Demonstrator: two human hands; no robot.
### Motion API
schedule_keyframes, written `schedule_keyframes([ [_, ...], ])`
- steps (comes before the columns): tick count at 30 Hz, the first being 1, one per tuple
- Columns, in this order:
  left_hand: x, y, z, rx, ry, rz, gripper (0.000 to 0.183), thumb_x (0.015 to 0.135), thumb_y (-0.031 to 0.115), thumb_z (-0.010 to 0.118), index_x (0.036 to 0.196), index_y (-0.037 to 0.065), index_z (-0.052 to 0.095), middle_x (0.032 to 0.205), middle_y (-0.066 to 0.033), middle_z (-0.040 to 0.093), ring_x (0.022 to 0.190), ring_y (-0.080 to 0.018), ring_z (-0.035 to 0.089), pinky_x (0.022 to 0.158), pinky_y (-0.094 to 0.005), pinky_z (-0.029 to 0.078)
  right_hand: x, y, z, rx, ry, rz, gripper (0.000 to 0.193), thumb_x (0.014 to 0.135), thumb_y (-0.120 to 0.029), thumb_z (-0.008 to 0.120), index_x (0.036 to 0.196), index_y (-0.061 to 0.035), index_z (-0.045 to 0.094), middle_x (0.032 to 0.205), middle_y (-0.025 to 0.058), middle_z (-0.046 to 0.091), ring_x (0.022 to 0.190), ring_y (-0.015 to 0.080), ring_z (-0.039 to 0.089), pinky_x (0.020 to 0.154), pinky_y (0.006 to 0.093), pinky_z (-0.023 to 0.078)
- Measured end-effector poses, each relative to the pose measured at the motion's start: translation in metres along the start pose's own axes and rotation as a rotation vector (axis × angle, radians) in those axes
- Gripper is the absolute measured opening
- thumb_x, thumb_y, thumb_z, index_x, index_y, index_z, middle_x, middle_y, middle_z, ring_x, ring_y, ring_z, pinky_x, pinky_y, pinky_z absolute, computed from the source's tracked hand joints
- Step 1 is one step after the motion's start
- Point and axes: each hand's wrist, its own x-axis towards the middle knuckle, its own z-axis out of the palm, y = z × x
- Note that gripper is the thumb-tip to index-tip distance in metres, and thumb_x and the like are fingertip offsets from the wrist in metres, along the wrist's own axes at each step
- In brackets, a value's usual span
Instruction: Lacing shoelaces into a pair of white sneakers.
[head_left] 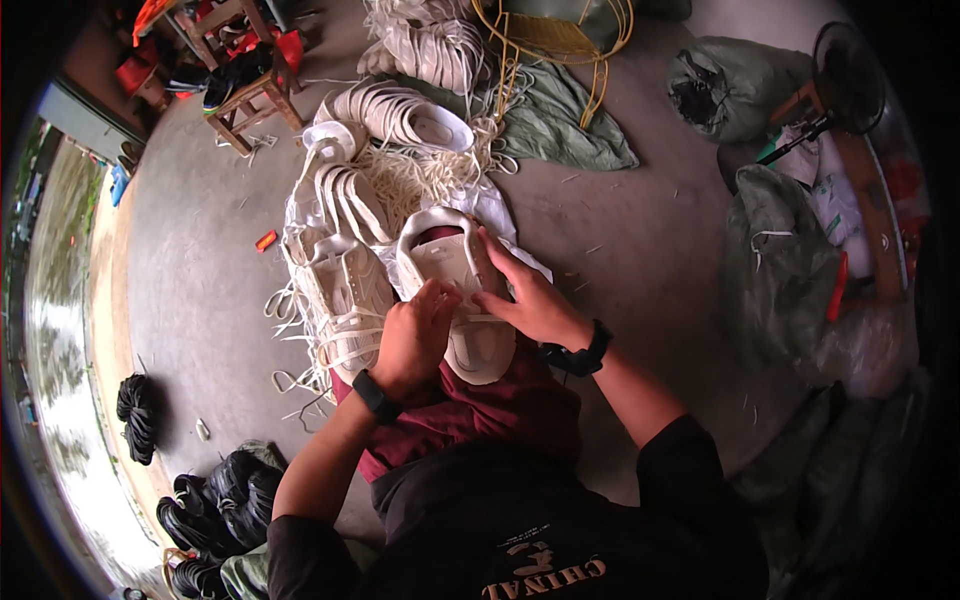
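Note:
A beige sneaker rests on my lap, its toe toward me and its collar away. My right hand grips its right side, with fingers along the outer wall and thumb on the front of the eyelets. Over the tongue, my left hand is closed in a pinch. Whatever is between its fingertips is too small to make out. Just left lies a second beige sneaker, with loose laces looped across its toe. Beyond both, a tangled heap of cream laces covers white sheeting.
Stacked beige shoe uppers lie past the laces. A wooden stool stands far left, a yellow wire-frame chair at the back. Green sacks line the right. Black bundles sit lower left. A small orange object lies on the floor.

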Motion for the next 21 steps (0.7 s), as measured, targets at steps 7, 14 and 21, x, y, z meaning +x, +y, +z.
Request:
schedule_keyframes([
  [7,0.002,0.001,-0.009,-0.085,-0.222,-0.115,0.025,0.088,0.019,0.070,0.102,0.002,0.060,0.081,-0.0142,0.068,0.073,-0.0240,0.068,0.066,-0.0364,0.051,-0.034,0.001,0.007,-0.078,0.307,0.048,0.034,0.087,-0.011,0.070,0.115,-0.0013,0.053,0.109,0.0159,0.056,0.102,0.0306,0.057,0.087,0.0408,0.046],
  [14,0.004,-0.010,-0.001,-0.084,-0.156,-0.013,0.022,0.087,0.016,0.071,0.101,0.002,0.060,0.078,-0.0130,0.068,0.069,-0.0212,0.067,0.065,-0.0361,0.051,-0.045,-0.011,0.007,-0.188,0.062,0.085,0.021,0.085,-0.018,0.073,0.090,-0.0032,0.058,0.093,0.0112,0.060,0.082,0.0303,0.058,0.072,0.0420,0.046],
  [21,0.004,-0.007,0.001,-0.176,-0.214,-0.112,0.013,0.092,0.010,0.063,0.098,-0.001,0.059,0.074,-0.0105,0.066,0.064,-0.0177,0.066,0.059,-0.0318,0.051,-0.043,-0.004,0.007,-0.293,0.066,-0.125,0.017,0.085,-0.015,0.069,0.084,-0.0021,0.059,0.086,0.0123,0.054,0.085,0.0340,0.054,0.075,0.0436,0.045],
])
